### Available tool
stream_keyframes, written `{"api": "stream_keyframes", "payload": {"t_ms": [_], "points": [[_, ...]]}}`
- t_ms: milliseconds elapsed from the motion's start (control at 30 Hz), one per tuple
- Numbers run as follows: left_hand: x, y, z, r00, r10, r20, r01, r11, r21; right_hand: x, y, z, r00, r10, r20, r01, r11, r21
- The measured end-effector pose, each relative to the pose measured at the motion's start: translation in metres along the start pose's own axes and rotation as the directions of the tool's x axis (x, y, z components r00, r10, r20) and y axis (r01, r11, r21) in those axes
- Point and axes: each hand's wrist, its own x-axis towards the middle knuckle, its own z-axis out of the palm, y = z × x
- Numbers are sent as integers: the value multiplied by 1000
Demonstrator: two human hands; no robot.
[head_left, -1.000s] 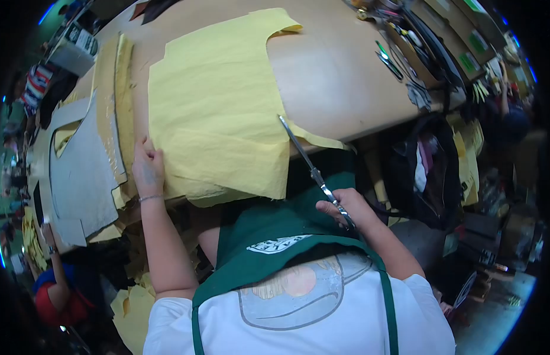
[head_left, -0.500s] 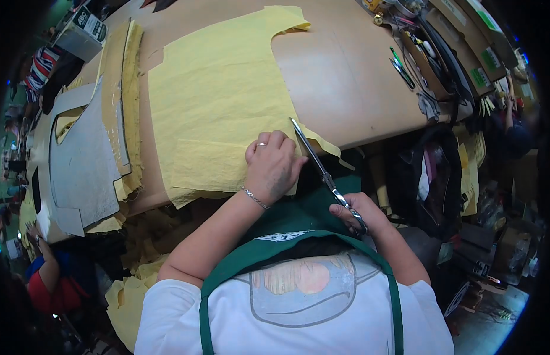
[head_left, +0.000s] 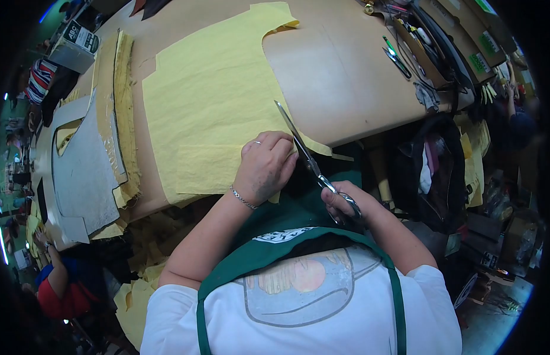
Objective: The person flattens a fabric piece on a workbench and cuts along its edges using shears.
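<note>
A large piece of yellow fabric (head_left: 210,100) lies on the table, its near edge hanging over the front. My left hand (head_left: 266,163), wearing a ring and bracelet, presses on the near right corner with curled fingers and grips the fabric there. In my right hand (head_left: 349,201) are long metal scissors (head_left: 310,164), my fingers through the handles. Their blades stand apart at the fabric's right edge, one lying over the cloth. From that edge a narrow yellow strip (head_left: 316,146) trails to the right along the table's front.
Grey pattern pieces (head_left: 89,171) and stacked yellow strips (head_left: 127,112) lie at the left. Small thread snips (head_left: 397,64) rest at the back right beside an open box (head_left: 426,56). A dark bag (head_left: 432,171) hangs at right. Another person's arm (head_left: 56,266) shows far left.
The scissor blades have opened, and the upper tip has swung up and left over the fabric. The right hand's fingers have spread with the handles. My left hand still holds the corner.
</note>
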Motion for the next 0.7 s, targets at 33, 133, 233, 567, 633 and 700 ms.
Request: {"api": "stream_keyframes", "payload": {"t_ms": [33, 133, 233, 567, 633, 700], "points": [[0, 1, 0, 1000, 9, 0, -9, 1000, -11, 2, -2, -1, 1000, 3, 8, -3, 1000, -4], [-1, 3, 2, 999, 31, -11, -31, 998, -50, 5, -3, -5, 1000, 5, 22, -5, 1000, -7], [-1, 8, 5, 1000, 12, -13, -13, 995, -104, 6, 0, -8, 1000, -4, 13, 4, 1000, 12], [16, 22, 22, 999, -33, 26, 38, 981, -191, -8, 2, -31, 997, 26, -67, -31, 997, -72], [15, 22, 23, 998, -39, 48, 48, 977, -209, -9, 4, -33, 996, 37, -79, -43, 995, -87], [15, 23, 23, 997, -49, 67, 63, 972, -225, -9, 4, -32, 995, 53, -83, -60, 995, -81]]}}
